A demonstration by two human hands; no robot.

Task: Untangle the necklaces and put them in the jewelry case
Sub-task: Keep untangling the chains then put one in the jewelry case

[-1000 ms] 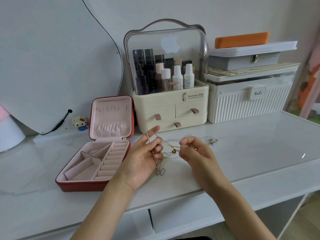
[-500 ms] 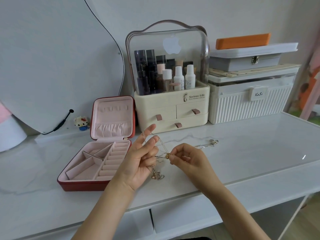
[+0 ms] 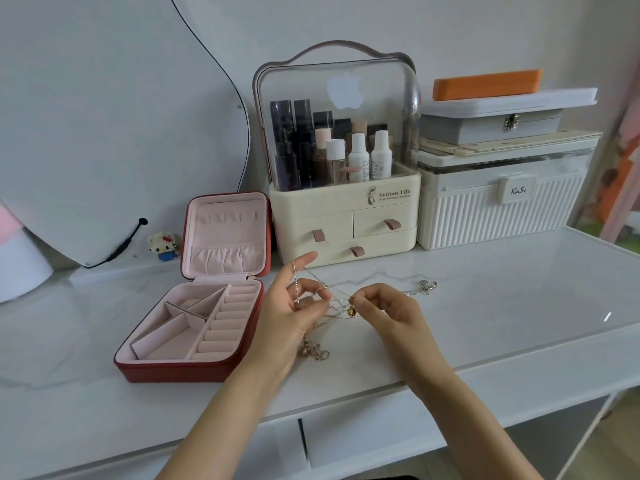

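Note:
Thin tangled necklaces [image 3: 337, 301] stretch between my two hands above the white desk. My left hand [image 3: 294, 317] has a chain looped over its raised index finger and pinches strands with thumb and middle finger. My right hand [image 3: 388, 310] pinches the chains beside a small gold pendant [image 3: 351, 310]. More chain with rose-gold charms [image 3: 313, 351] hangs down onto the desk below my left hand. A silver pendant end [image 3: 427, 285] lies on the desk to the right. The red jewelry case [image 3: 194, 367] stands open at the left, its pink compartments showing nothing inside.
A cream cosmetics organiser [image 3: 346, 216] with drawers stands just behind my hands. A white ribbed storage box [image 3: 502, 209] with stacked boxes sits at the back right. A curved mirror [image 3: 104, 116] and a small toy figure [image 3: 162, 245] are at the back left.
My right hand has shifted slightly right and up, drawing the chains out wider. My left index finger stays raised with the chain over it; the hanging charms have settled lower on the desk.

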